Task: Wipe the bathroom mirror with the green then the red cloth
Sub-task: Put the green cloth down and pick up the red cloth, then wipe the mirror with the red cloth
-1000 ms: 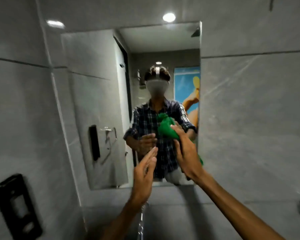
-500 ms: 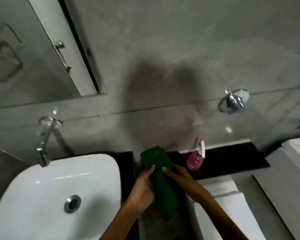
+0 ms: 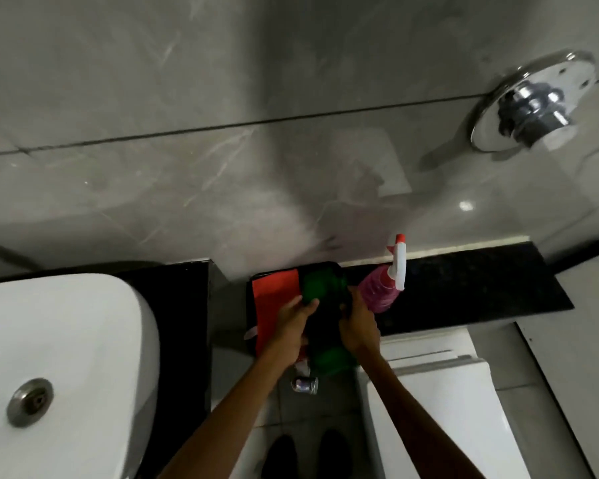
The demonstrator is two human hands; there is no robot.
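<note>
The green cloth [image 3: 323, 285] lies lengthwise on the black ledge [image 3: 464, 288] below the wall, its near end [image 3: 332, 359] hanging over the edge. My left hand [image 3: 291, 328] and my right hand [image 3: 358, 328] both grip it at its middle, one on each side. The red cloth [image 3: 275, 299] lies flat on the ledge right beside the green one, to its left, partly under my left hand. The mirror is out of view.
A pink spray bottle [image 3: 382, 288] with a white trigger stands just right of my right hand. The white basin [image 3: 66, 340] is at the left, the white toilet cistern [image 3: 440, 392] at the right. A chrome wall knob [image 3: 533, 105] sticks out upper right.
One second ago my right hand held the green cloth on the mirror. My view has dropped to the ledge, and both hands now hold the green cloth down beside the red cloth.
</note>
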